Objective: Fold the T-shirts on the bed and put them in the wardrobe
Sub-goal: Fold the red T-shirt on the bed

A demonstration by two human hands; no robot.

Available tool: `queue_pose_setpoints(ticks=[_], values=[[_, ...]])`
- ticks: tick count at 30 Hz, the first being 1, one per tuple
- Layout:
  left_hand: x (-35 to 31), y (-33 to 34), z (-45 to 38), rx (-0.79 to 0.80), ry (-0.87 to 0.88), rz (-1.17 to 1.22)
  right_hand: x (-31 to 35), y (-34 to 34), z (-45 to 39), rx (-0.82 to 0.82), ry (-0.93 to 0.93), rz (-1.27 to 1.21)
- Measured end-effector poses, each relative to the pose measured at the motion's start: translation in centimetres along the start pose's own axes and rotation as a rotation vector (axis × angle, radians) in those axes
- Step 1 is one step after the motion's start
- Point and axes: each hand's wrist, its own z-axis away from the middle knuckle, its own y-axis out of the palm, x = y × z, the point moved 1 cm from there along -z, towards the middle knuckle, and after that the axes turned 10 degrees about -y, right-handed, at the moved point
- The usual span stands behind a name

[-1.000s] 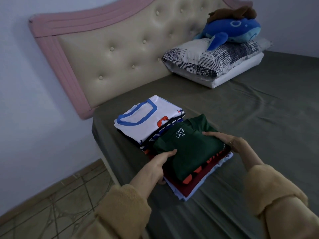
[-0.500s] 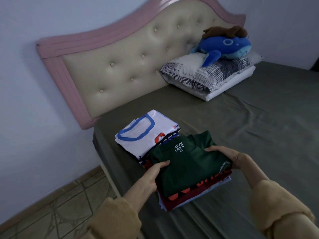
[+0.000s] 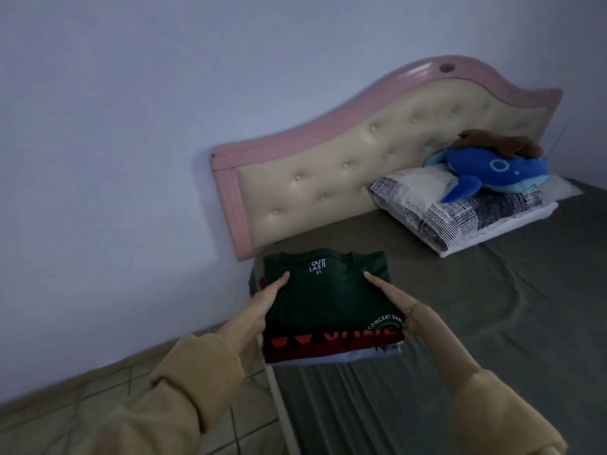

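I hold a stack of folded T-shirts between both hands above the bed's near corner. A dark green T-shirt (image 3: 328,300) with a white neck label lies on top. Beneath it show a red T-shirt (image 3: 328,349) with printed letters and a pale one (image 3: 345,357) at the bottom. My left hand (image 3: 264,310) grips the stack's left side with its thumb on the green shirt. On the right side my right hand (image 3: 394,302) grips the same way. The fingers under the stack are hidden. The other pile of shirts is hidden from view.
The bed (image 3: 492,323) has an olive sheet and a pink and cream headboard (image 3: 328,182) against the wall. A patterned pillow (image 3: 460,215) with a blue whale plush (image 3: 492,170) lies at the far right. Tiled floor (image 3: 98,412) runs along the left.
Both hands have lifted the stack with the green shirt off the bed. The view has swung left and up, and the white shirt pile with the blue collar is no longer visible.
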Motion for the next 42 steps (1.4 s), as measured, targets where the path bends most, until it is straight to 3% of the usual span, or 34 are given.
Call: queue_pose_setpoints(ticks=[5, 13, 21, 27, 33, 42], values=[[-3.0, -5.1, 4.7, -0.040, 0.027, 0.044, 2.1, 6.4, -0.6, 0.064, -0.043, 0.013], [-4.9, -16.8, 3.9, -0.229, 0.088, 0.188, 4.1, 18.6, -6.8, 0.172, -0.067, 0.234], [-10.7, -29.8, 3.5, -0.402, 0.169, 0.336, 8.3, 34.7, -15.1, 0.344, -0.072, 0.373], [-11.4, -39.2, 5.1, -0.550, 0.215, 0.466, 9.4, 47.0, -18.0, 0.469, -0.111, 0.565], [-8.7, -51.2, 8.2, -0.820, 0.222, 0.638, 6.7, 63.8, -20.1, 0.709, -0.100, 0.705], [-5.5, -63.7, 13.3, -1.563, 0.317, 0.578, 1.2, 86.2, -15.2, 1.052, -0.654, 0.852]])
